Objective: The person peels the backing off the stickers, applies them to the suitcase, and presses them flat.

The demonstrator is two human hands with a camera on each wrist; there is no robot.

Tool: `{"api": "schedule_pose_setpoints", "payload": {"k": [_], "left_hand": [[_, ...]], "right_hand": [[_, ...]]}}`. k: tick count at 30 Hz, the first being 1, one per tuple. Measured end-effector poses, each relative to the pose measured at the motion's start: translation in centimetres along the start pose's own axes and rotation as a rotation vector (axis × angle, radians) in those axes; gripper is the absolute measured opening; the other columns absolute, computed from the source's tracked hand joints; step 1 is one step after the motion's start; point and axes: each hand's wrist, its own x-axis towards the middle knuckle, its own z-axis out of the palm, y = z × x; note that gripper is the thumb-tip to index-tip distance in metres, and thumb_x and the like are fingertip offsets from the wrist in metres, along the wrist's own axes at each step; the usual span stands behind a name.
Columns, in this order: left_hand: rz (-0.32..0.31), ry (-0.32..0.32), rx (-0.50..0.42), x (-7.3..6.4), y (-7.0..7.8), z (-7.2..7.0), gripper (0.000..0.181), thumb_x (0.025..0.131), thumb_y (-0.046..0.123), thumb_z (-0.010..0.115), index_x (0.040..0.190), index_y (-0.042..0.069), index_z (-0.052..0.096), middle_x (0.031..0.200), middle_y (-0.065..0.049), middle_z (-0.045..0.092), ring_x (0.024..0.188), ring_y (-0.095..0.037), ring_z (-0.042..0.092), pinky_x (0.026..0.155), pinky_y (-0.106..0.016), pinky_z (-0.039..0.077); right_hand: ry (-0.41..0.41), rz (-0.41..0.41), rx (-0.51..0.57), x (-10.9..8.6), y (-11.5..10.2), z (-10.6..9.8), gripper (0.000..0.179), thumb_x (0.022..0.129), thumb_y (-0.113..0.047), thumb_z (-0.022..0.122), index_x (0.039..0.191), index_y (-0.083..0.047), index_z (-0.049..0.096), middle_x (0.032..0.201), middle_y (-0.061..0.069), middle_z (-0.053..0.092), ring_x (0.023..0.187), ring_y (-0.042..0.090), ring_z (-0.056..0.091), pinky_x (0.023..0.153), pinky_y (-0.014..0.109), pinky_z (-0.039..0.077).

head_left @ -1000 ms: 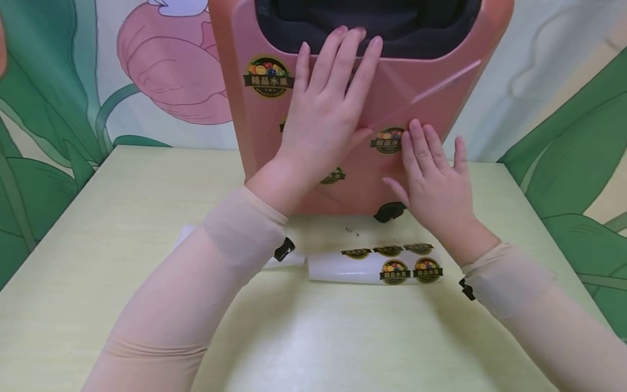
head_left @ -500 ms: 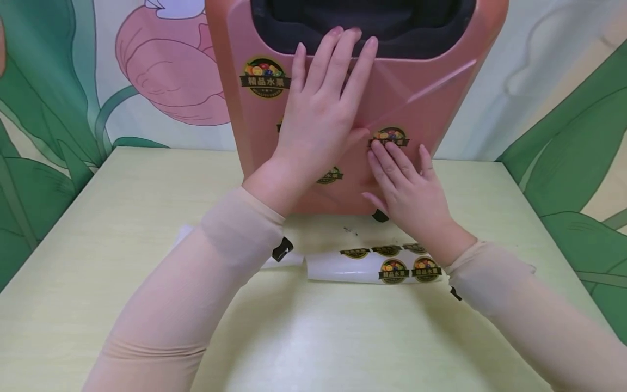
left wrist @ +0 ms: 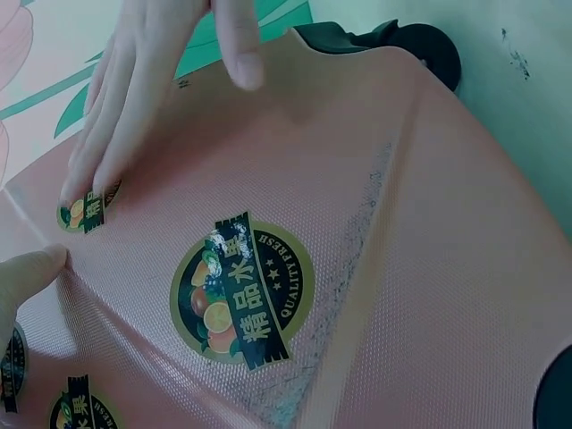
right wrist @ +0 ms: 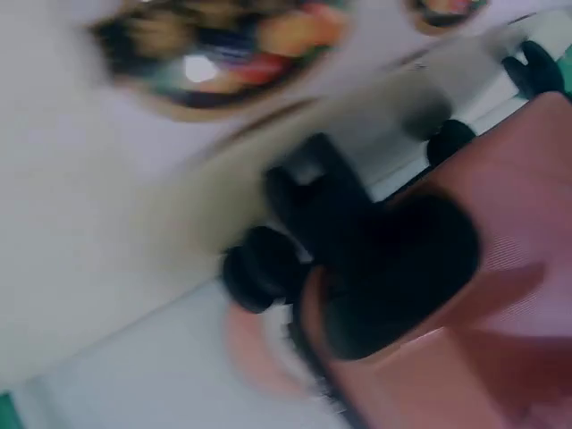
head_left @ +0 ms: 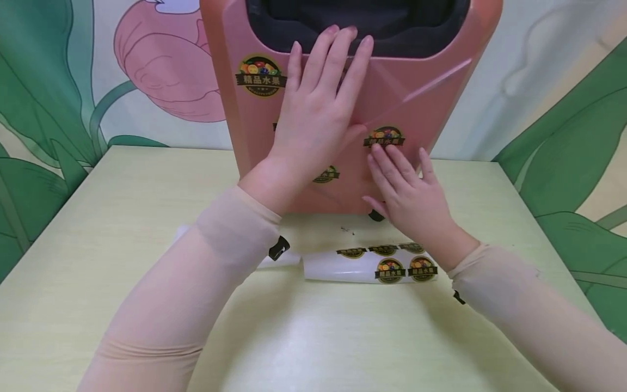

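A pink hard-shell suitcase [head_left: 421,106] stands upright with a black handle recess [head_left: 411,32] at its top. My left hand [head_left: 318,109] lies with straight fingers against its front, fingertips at the recess edge. The right hand [head_left: 411,196], fingers extended, touches the lower edge of a round fruit sticker [head_left: 384,134] on the right side. That hand's fingertips partly cover the sticker in the left wrist view. Another sticker [head_left: 261,76] sits at the upper left, and one more [head_left: 325,175] shows lower down, partly behind my left wrist. A larger-looking sticker [left wrist: 241,290] fills the left wrist view's middle.
On the pale table [head_left: 313,337], a curled white sticker sheet [head_left: 338,269] with several fruit stickers lies before the suitcase. More white paper [head_left: 284,261] is beside it, partly under my left forearm. A black wheel [head_left: 376,216] touches down behind my right hand. A painted wall [head_left: 171,76] stands behind.
My right hand has shifted left and slightly down, from beside the right sticker to its lower edge. The left hand keeps its place on the suitcase. The head view has drifted slightly.
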Motion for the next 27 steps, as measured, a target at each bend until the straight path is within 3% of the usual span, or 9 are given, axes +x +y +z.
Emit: {"api": "schedule_pose_setpoints", "payload": {"k": [3,7,16,22,27], "left_hand": [[-0.008,-0.006,-0.01,-0.1,-0.1,0.0,0.081,0.085,0.049,0.06,0.146,0.006,0.028,0.148,-0.016,0.027,0.139,-0.029,0.015,0.11,-0.046,-0.006],[-0.003,0.009,-0.036,0.0,0.0,0.1,0.078,0.085,0.044,0.063,0.145,0.006,0.03,0.147,-0.015,0.029,0.139,-0.028,0.016,0.11,-0.047,-0.004],[0.023,0.059,-0.031,0.3,0.4,0.2,0.073,0.086,0.042,0.062,0.143,0.005,0.035,0.146,-0.016,0.033,0.137,-0.029,0.021,0.111,-0.047,-0.001],[0.031,0.056,-0.018,0.4,0.8,0.2,0.073,0.086,0.043,0.062,0.143,0.006,0.035,0.146,-0.016,0.032,0.137,-0.029,0.021,0.111,-0.046,-0.001],[0.026,0.055,-0.012,0.4,1.0,0.2,0.074,0.086,0.044,0.062,0.143,0.006,0.035,0.146,-0.015,0.032,0.137,-0.029,0.021,0.111,-0.046,0.0]], "right_hand": [[0.015,-0.054,-0.018,1.5,-0.4,0.4,0.062,0.099,-0.046,0.034,0.147,-0.007,0.028,0.155,0.001,0.012,0.139,0.019,0.019,0.108,0.052,0.018],[0.051,-0.036,-0.019,2.2,0.1,0.5,0.059,0.098,-0.045,0.037,0.146,-0.011,0.03,0.155,-0.003,0.011,0.14,0.015,0.017,0.108,0.052,0.018],[0.056,0.068,-0.003,1.3,1.0,-0.3,0.06,0.099,-0.046,0.036,0.148,-0.014,0.026,0.155,-0.007,0.007,0.14,0.011,0.013,0.107,0.053,0.016],[0.071,0.122,-0.018,0.6,1.4,-0.5,0.061,0.099,-0.048,0.032,0.147,-0.011,0.028,0.155,-0.003,0.012,0.14,0.013,0.015,0.107,0.053,0.017],[0.057,0.158,-0.017,-0.1,1.6,-0.4,0.064,0.098,-0.05,0.033,0.147,-0.009,0.027,0.156,-0.004,0.007,0.141,0.012,0.009,0.107,0.052,0.016]]}}
